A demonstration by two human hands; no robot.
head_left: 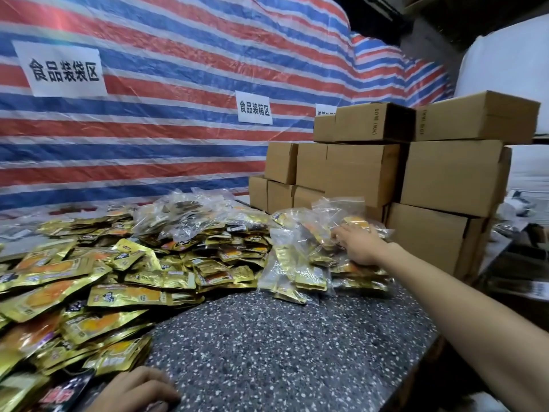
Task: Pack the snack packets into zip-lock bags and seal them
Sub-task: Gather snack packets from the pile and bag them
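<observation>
A big heap of gold snack packets (98, 281) covers the left half of the speckled table (267, 346). Filled clear zip-lock bags (300, 263) lie piled at the right of the heap, more at the back (184, 212). My right hand (361, 243) reaches far forward onto the pile of filled bags, its fingers spread flat on a bag holding an orange-and-gold packet (356, 222). My left hand (133, 391) rests at the bottom edge beside the heap, fingers loosely curled on the table, holding nothing I can see.
Stacked cardboard boxes (401, 173) stand at the back right, close behind the filled bags. A red, white and blue striped tarp (178, 84) with paper signs forms the back wall. The table's right edge drops off near the boxes.
</observation>
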